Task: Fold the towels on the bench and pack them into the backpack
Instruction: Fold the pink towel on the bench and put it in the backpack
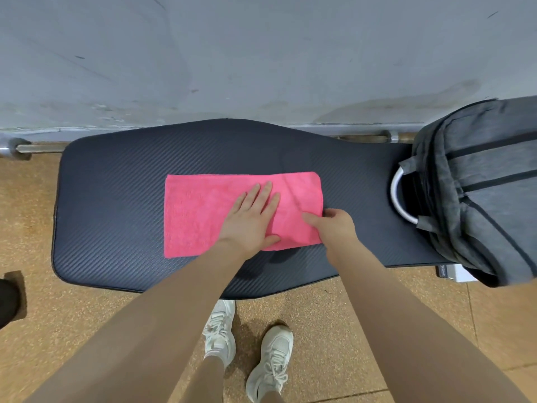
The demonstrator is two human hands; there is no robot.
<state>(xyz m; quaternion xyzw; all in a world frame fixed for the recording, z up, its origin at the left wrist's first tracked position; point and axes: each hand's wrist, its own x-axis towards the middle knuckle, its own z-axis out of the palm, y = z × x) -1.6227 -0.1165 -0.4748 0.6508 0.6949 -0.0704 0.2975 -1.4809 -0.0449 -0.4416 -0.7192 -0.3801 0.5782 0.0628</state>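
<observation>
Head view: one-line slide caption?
Left hand flat on the pink towel on the bench, right hand pinching its edge; backpack at right.

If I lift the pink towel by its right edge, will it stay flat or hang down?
Probably it hangs down: the pink towel looks like soft, thin cloth lying limp on the bench. It seems light. The fold may fall open, since the left hand presses it flat while the right hand pinches the edge.

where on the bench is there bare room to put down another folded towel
Bare pad on the bench left of the pink towel, and a narrower strip behind it toward the wall. The right end is crowded: right hand at the towel's edge, then the backpack.
</observation>
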